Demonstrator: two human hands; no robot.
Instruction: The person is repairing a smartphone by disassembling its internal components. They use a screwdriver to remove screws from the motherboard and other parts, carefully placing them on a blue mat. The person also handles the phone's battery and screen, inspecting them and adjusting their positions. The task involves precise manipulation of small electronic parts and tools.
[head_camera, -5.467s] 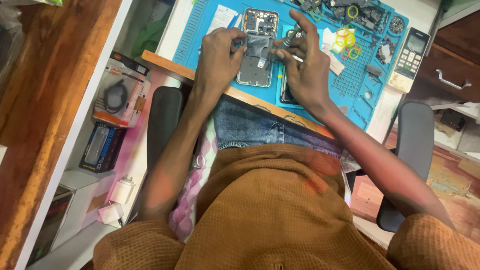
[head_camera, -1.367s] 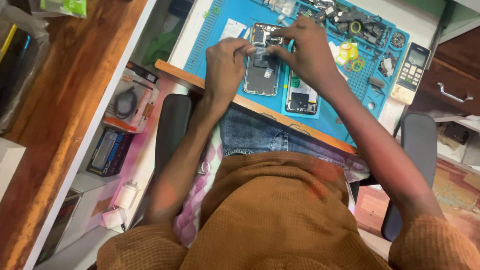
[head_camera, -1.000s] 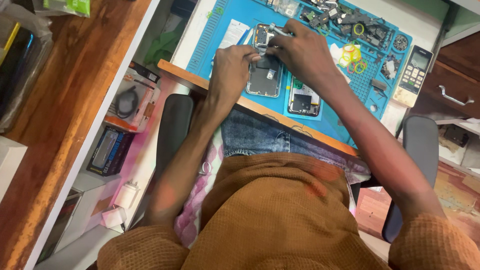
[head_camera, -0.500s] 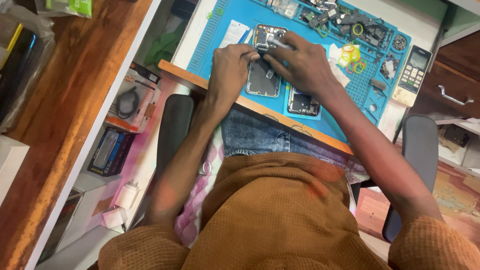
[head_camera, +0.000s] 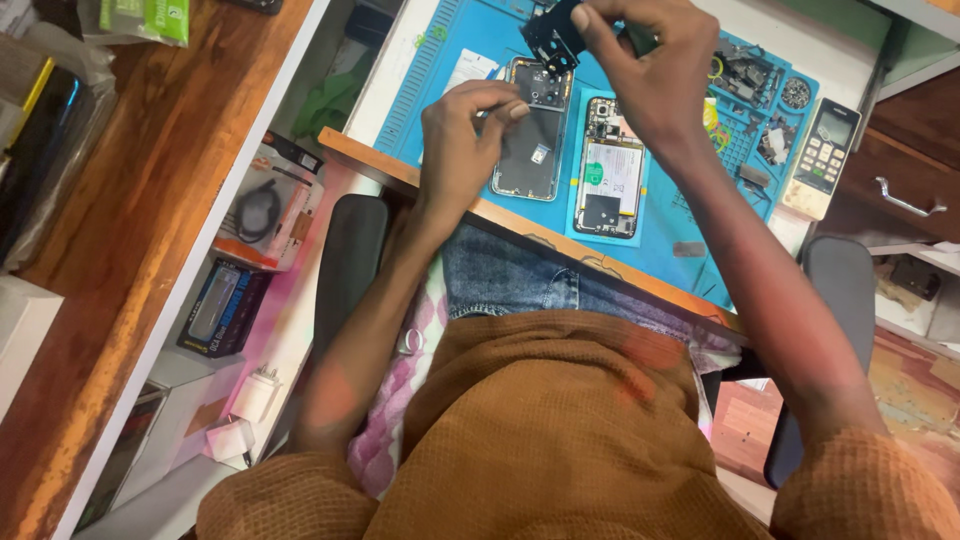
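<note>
At the top centre of the frame the right hand (head_camera: 650, 70) pinches a small black flat part (head_camera: 551, 38) between thumb and fingertips, lifted clear of the mat and tilted. Lower and to the left, the left hand (head_camera: 460, 140) is curled with thumb and forefinger drawn together at the edge of the opened phone back (head_camera: 530, 140); whether anything sits between those fingertips cannot be told. That dark shell lies flat on the blue work mat (head_camera: 440, 70), just below the raised part. Just beside it to the right lies a second opened phone (head_camera: 608, 170), its battery and circuit board showing. Further right on the mat are small loose parts (head_camera: 745, 75) in moulded trays, and past the mat's right edge a light-coloured keypad handset (head_camera: 822, 158). A wooden edge (head_camera: 520, 225) borders the mat towards the person. At the left of the frame, boxed accessories (head_camera: 262, 210) lie on a lower shelf beside a brown wooden surface (head_camera: 130, 150)
</note>
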